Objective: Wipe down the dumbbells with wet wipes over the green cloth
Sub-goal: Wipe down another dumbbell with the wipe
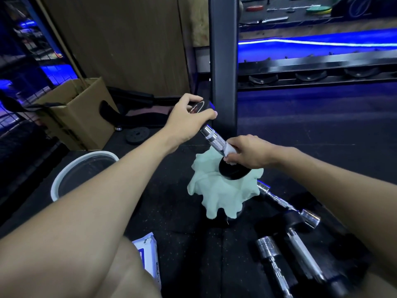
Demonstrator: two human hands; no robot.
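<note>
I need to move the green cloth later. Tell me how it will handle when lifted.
The green cloth is probably floppy: it lies in soft folds with ruffled edges. It looks light, though the dumbbell held by the left hand and right hand stands with its lower end on it, pinning it. Lift the dumbbell off first; otherwise pulling would likely drag or tip it.

Left of my left hand I see an open cardboard box [75,112], nearer it a small black weight plate [137,136] flat on the floor, below that forearm a white-rimmed bucket [82,168], and beyond both hands a black rack upright [223,67].
</note>
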